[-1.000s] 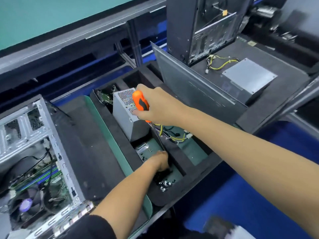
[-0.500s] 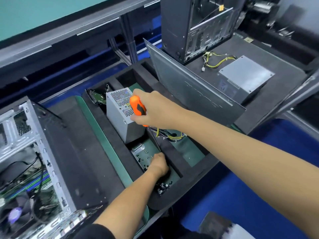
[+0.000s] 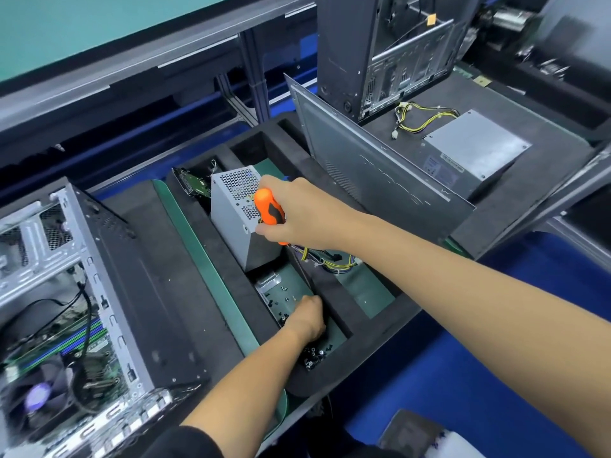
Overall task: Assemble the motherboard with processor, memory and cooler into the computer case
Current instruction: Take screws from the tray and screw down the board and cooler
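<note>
An open computer case (image 3: 109,292) lies at the left, with the motherboard (image 3: 76,345) and its cooler fan (image 3: 38,396) inside. My right hand (image 3: 297,213) grips an orange and black screwdriver (image 3: 269,208), shaft pointing down into the foam tray's (image 3: 205,259) compartment. My left hand (image 3: 307,317) reaches down into that compartment among several small black screws (image 3: 312,355); its fingertips are hidden, so what they hold cannot be seen.
A grey power supply (image 3: 239,216) with yellow cables stands in the tray behind my right hand. A case side panel (image 3: 373,166) leans to the right. A second case (image 3: 380,51) and power supply (image 3: 476,153) sit at the back right.
The view has shifted slightly, so the case shows further right. My left hand stays in the screw compartment, a little further forward. My right hand still holds the screwdriver above it.
</note>
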### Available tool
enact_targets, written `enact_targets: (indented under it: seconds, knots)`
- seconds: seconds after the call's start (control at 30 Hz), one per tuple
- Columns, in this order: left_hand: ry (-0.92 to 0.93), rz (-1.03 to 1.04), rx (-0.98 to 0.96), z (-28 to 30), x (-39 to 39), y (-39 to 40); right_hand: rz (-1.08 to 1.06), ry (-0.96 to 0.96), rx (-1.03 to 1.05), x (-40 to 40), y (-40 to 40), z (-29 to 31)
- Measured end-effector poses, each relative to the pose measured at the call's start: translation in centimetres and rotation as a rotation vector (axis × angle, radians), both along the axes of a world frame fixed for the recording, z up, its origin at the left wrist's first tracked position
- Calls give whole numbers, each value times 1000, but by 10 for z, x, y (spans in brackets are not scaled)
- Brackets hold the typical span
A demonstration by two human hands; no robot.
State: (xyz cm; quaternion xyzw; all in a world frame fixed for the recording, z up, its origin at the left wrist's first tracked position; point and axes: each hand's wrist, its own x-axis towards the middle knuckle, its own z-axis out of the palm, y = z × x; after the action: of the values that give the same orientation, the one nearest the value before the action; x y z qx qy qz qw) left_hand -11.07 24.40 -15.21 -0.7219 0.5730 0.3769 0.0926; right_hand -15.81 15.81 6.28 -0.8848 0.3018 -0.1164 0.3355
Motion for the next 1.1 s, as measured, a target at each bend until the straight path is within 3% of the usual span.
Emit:
enact_targets:
  seconds: [0.53,0.93,1.1]
  knots:
    - [-58,-202,9,7,4,1,-11,25,-24,8,10,2]
    - [-91,-288,81,139,104,-32,71,-129,-194,80,15,82]
    - [-262,-340,68,164,151,-18,23,-271,-202,109,16,112]
